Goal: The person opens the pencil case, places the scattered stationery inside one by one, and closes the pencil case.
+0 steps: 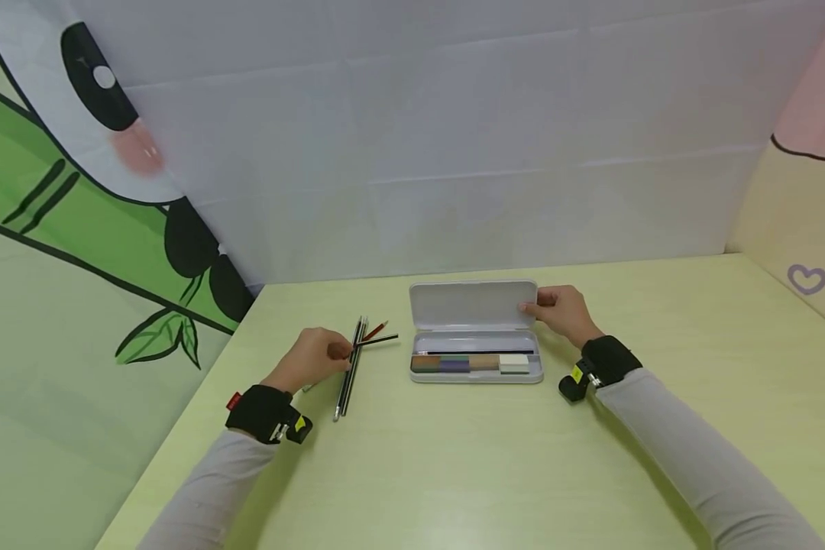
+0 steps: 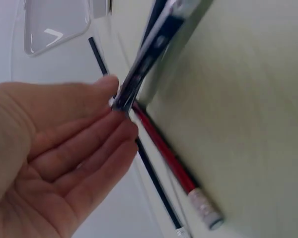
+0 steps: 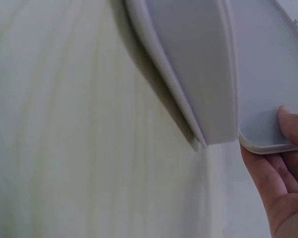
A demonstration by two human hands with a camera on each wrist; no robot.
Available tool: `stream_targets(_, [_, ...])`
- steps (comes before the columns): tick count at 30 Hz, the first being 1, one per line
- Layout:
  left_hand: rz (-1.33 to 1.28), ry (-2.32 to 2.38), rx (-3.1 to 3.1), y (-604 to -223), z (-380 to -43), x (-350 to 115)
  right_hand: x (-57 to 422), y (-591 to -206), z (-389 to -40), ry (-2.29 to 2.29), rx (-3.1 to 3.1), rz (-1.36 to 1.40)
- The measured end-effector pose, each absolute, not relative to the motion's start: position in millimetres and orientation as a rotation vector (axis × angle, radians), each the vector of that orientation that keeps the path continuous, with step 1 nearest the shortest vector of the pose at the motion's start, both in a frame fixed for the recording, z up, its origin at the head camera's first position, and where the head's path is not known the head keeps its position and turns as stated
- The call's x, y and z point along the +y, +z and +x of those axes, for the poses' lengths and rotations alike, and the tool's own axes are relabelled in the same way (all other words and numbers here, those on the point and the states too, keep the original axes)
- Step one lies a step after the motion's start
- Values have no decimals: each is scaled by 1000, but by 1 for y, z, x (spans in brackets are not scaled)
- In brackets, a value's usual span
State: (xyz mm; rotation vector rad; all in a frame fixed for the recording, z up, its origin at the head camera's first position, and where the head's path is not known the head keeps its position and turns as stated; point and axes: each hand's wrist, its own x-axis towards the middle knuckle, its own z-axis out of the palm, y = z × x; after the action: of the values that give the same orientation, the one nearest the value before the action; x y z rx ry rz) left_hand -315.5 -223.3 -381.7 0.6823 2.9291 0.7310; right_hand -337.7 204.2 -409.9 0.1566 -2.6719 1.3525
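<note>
My left hand (image 1: 316, 357) pinches dark pencils (image 2: 151, 52) between thumb and fingers, above the table. In the left wrist view a red pencil (image 2: 171, 158) with an eraser end and a thin black pencil (image 2: 156, 186) lie behind the fingertips. To the right is a metal pencil case (image 1: 477, 377) with its lid (image 1: 473, 305) raised. My right hand (image 1: 565, 312) grips the lid's right edge, with the thumb (image 3: 293, 126) on the inner face. Inside the case are a long dark pencil (image 1: 481, 352), several coloured blocks (image 1: 454, 365) and a white eraser (image 1: 514, 363).
The pale wooden table (image 1: 495, 473) ends at a grey cloth wall (image 1: 454, 153) behind the case. A printed panel (image 1: 62, 305) stands along the left side and a cream one (image 1: 797, 229) along the right.
</note>
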Motion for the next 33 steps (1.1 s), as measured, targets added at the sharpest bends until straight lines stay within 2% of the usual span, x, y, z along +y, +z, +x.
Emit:
stream_targets(15, [296,905,3030,-389,-305,-211,202,-403,-338,1315,-2676,156])
stream_targets(22, [258,952,3017,-386,-302,-212,201,-404,-338,1340,-2673,157])
stream_targets(29, [399,1051,3018,-416,-336,-240,202,-405,-338,1359,-2680,138])
stream_targets(32, [365,1030,3038,-405,-330,-234,202,-407,-338,1370,-2685,131])
stream_targets(33, [296,983,3043,-391,-321,-225,202,-407,-338,1371,-2686,131])
